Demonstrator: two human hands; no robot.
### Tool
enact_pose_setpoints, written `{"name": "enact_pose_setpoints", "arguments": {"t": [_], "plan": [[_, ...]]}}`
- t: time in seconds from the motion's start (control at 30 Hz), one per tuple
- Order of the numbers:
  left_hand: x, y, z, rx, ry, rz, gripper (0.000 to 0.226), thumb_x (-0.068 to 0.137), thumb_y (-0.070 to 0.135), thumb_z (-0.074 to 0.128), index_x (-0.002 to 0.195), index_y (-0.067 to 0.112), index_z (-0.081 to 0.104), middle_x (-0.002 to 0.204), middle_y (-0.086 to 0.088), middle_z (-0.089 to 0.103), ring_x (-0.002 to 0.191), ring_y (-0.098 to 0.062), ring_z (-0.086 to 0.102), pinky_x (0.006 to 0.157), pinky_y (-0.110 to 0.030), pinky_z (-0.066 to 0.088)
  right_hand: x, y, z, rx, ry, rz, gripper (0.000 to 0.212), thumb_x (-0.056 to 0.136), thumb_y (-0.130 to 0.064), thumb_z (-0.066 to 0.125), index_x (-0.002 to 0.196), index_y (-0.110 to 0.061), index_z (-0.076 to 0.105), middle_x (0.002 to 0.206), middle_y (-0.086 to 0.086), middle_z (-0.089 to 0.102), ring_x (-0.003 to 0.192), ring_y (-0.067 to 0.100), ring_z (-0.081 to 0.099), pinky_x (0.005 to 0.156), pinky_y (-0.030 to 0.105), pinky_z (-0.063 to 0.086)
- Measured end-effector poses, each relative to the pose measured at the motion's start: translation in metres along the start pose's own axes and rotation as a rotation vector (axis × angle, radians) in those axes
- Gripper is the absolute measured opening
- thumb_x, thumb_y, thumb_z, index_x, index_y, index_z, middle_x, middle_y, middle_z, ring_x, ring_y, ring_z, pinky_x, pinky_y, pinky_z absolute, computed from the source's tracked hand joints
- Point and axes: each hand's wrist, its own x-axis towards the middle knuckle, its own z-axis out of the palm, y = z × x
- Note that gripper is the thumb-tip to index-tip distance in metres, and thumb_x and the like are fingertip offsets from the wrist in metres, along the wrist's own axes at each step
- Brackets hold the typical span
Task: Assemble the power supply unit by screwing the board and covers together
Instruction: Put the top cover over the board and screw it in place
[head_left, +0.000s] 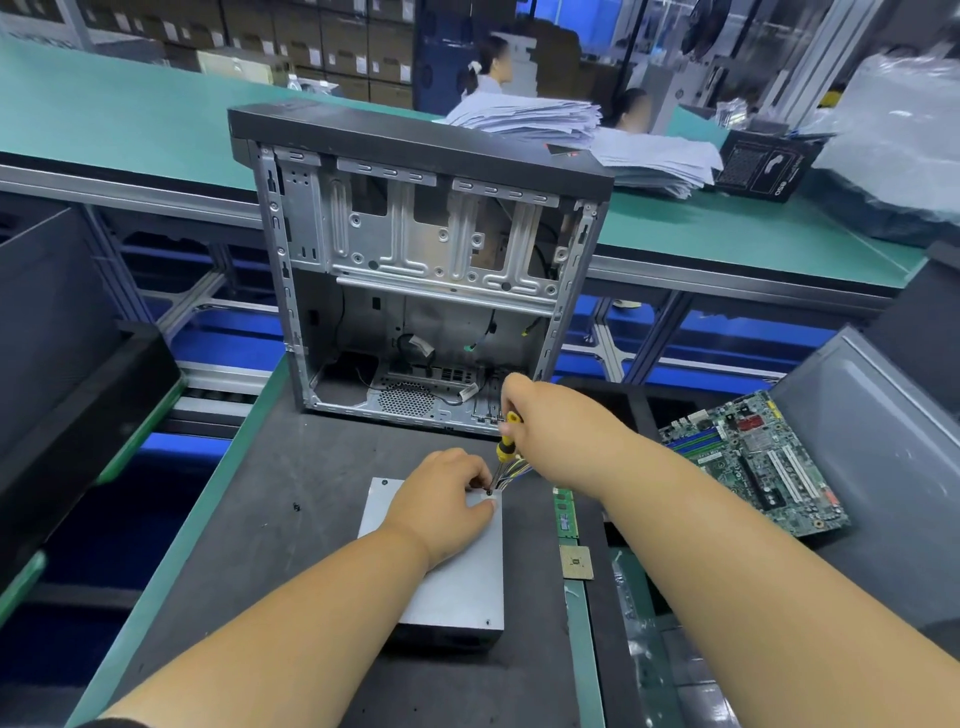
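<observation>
Left of the PSU (452, 577) the worktop (270, 519) lies bare except one loose screw (296, 507). Behind it the open case (415, 270) blocks the way. Right of it, a RAM stick (566, 512), CPU (576, 563) and motherboard (753, 462) crowd the surface.

Both forearms are bare from wrist to elbow. The left hand (441, 499) and right hand (540, 415) wear no gloves. A dark sleeve edge (111, 722) shows at the lower left of the frame.
</observation>
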Motion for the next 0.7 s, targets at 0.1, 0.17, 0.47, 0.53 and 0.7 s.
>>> {"name": "enact_pose_setpoints", "arguments": {"t": [0.1,0.17,0.47,0.53,0.7], "plan": [[0.0,0.0,0.0,-0.01,0.001,0.004,0.012,0.082,0.029,0.068,0.084,0.032,0.056,0.089,0.013,0.054,0.092,-0.009,0.046,0.08,-0.02,0.038,0.001,-0.003,0.004,-0.063,0.064,0.033,0.022,0.101,-0.032,0.051,0.095,-0.015,0.038,0.072,0.002,0.048,0.061,0.018,0.044,0.052,0.034,0.034],[0.0,0.0,-0.001,-0.007,-0.001,0.008,0.013,0.083,0.029,0.068,0.084,0.032,0.055,0.089,0.013,0.054,0.092,-0.009,0.047,0.08,-0.02,0.037,0.001,-0.005,0.008,-0.077,0.095,0.089,0.025,0.101,-0.033,0.05,0.093,-0.015,0.035,0.069,0.0,0.044,0.057,0.015,0.04,0.048,0.032,0.028],[-0.002,0.0,-0.003,-0.054,-0.008,-0.006,0.013,0.083,0.024,0.069,0.096,0.023,0.067,0.095,0.009,0.058,0.097,-0.01,0.05,0.086,-0.019,0.042,0.003,-0.018,0.015,-0.056,0.135,0.235,0.027,0.102,-0.035,0.049,0.095,-0.015,0.032,0.067,-0.001,0.04,0.057,0.014,0.038,0.045,0.03,0.025],[-0.002,-0.002,-0.009,-0.198,0.004,-0.02,0.023,0.082,0.015,0.072,0.104,0.02,0.068,0.1,0.008,0.06,0.098,-0.005,0.053,0.087,-0.01,0.04,0.002,-0.018,0.012,-0.033,0.12,0.209,0.025,0.101,-0.035,0.048,0.095,-0.015,0.035,0.07,-0.001,0.043,0.064,0.02,0.046,0.05,0.032,0.03],[-0.008,-0.041,-0.054,-0.446,0.366,-0.303,0.025,0.085,0.003,0.067,0.097,0.025,0.068,0.095,0.002,0.065,0.082,-0.009,0.059,0.075,-0.012,0.043,-0.01,-0.017,0.009,0.121,0.304,0.153,0.02,0.1,-0.036,0.047,0.096,-0.017,0.042,0.069,0.0,0.053,0.065,0.021,0.052,0.051,0.034,0.039]]}}
